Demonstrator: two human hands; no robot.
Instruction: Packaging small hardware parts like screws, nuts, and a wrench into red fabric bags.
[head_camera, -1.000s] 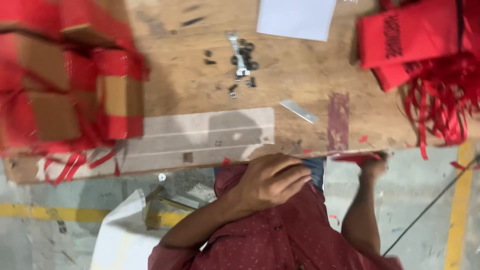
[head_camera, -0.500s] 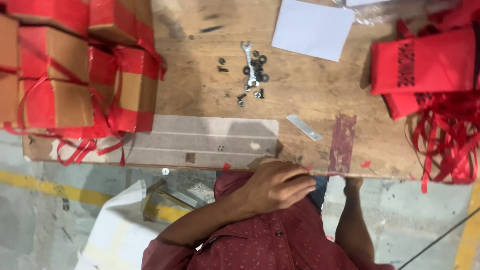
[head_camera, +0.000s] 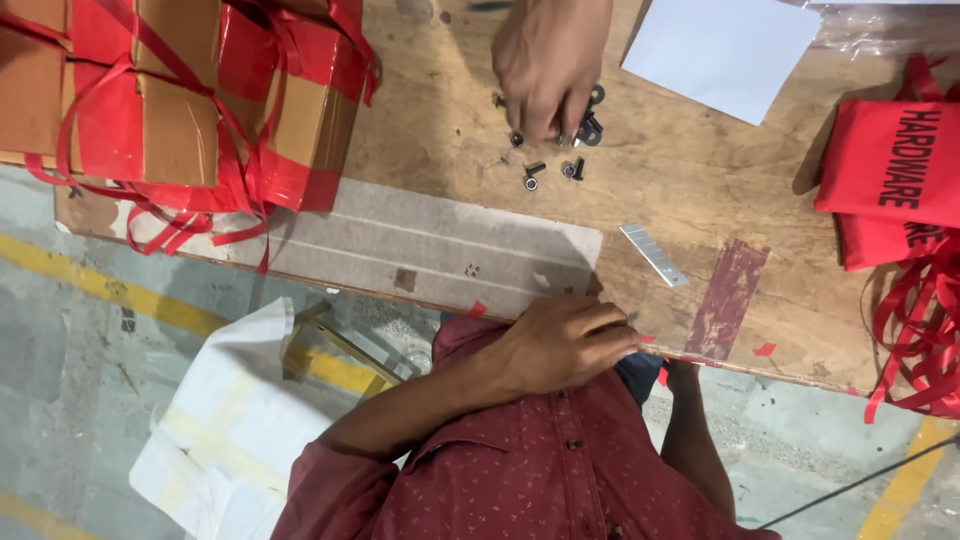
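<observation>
Black bolts and washers (head_camera: 552, 170) lie loose on the wooden bench (head_camera: 450, 130), unsorted. A co-worker's hand (head_camera: 545, 65) pinches some. I see the left hand (head_camera: 560, 345) curled shut; the right is hidden.

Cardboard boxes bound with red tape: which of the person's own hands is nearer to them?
Left. The left hand rests at the table edge, right of the boxes; the right hand lies farther right, mostly hidden under that edge.

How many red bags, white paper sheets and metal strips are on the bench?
Red bags: 2
White paper sheets: 1
Metal strips: 1
Total: 4
</observation>
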